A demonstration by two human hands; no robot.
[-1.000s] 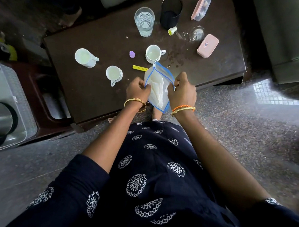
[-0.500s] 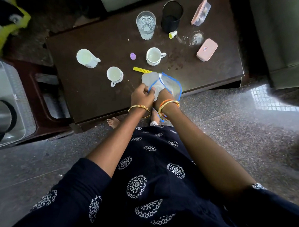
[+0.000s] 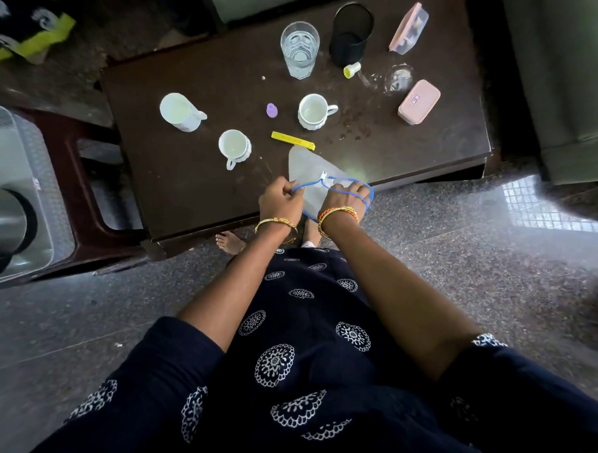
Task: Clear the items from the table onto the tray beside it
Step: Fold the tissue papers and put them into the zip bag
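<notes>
Our left hand point(image 3: 281, 200) and right hand point(image 3: 339, 207) both pinch the blue-edged clear plastic zip bag point(image 3: 310, 168) at the near edge of the dark wooden table point(image 3: 189, 194); its length points away from us, and the metal tray point(image 3: 22, 166) lies far to our left.

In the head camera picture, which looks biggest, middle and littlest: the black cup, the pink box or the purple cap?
1. Black cup
2. Pink box, clearly smaller than the cup
3. Purple cap, tiny

The cup sits farther back, so distance isn't inflating it.

The right hand point(image 3: 339, 207) sits mostly inside the zip bag point(image 3: 310, 172), its fingers seemingly hidden.
</notes>
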